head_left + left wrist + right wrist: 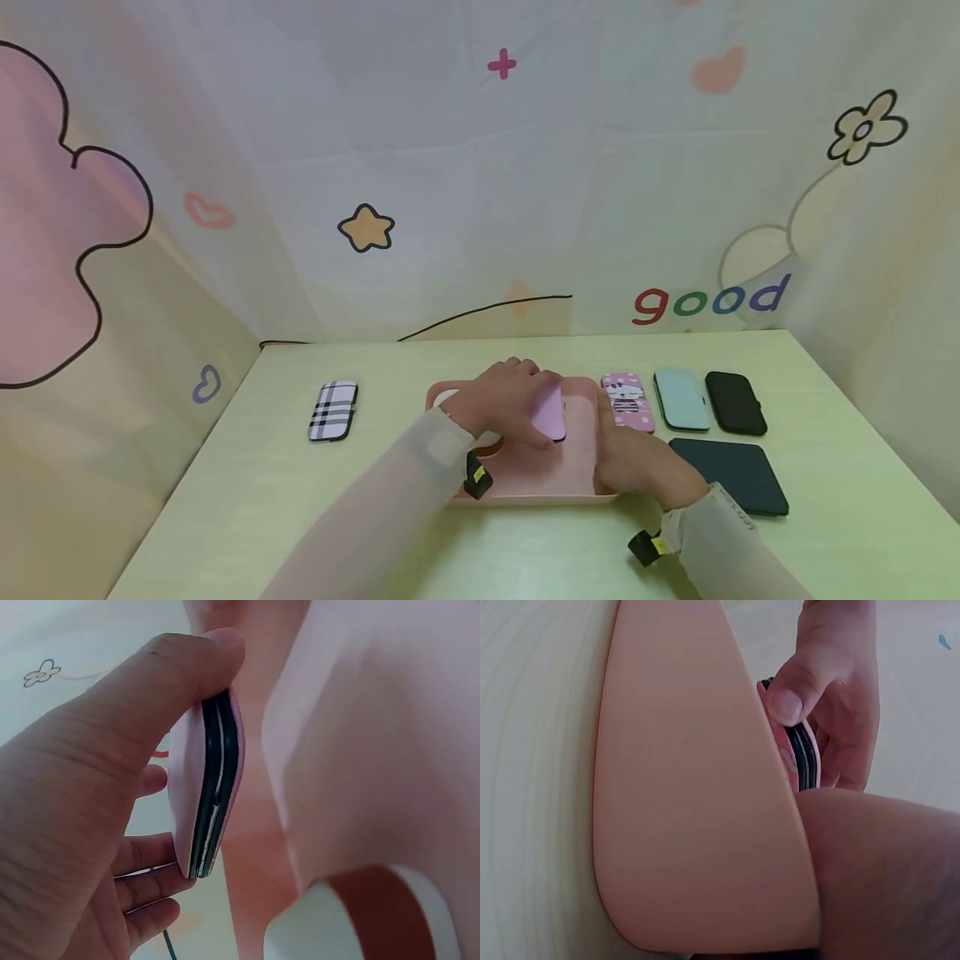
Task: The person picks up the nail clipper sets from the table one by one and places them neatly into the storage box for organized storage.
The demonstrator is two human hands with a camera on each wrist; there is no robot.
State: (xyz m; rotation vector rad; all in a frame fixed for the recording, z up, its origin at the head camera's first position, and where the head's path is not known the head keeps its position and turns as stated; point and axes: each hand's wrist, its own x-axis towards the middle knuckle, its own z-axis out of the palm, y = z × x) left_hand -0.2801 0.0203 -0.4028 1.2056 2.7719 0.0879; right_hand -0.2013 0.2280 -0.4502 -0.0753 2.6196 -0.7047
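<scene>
We see the left hand [501, 407] holding the pink case [551, 412] above the tray [577, 471], thumb at one edge and fingertips at the opposite one, spread about as wide as the case. The right hand [637, 457] lies against the tray's right end, one finger straight along the rim; its other fingers are too hidden for us to tell whether they curl round the wall.

We judge the pink case light, and stiff enough to take a squeeze across its edges. Its faces look smooth and may slip, so we favour the dark seamed edge, where the thumb sits, over a flat pinch. We would press lightly, since the seam suggests two halves that could part. The tray looks like thin, fairly rigid plastic, and light enough to slide if bumped.

As for edges, we mind the tray's raised walls and the white-and-brown thing [375, 915] inside, under the left wrist. On the right, room is tight: the kitty case [628, 402] is just beside the tray, with the mint case [681, 400], black case [737, 403] and dark slab [731, 477] beyond. The widest gap on the bench [247, 500] runs left, towards the plaid case [333, 411].
</scene>
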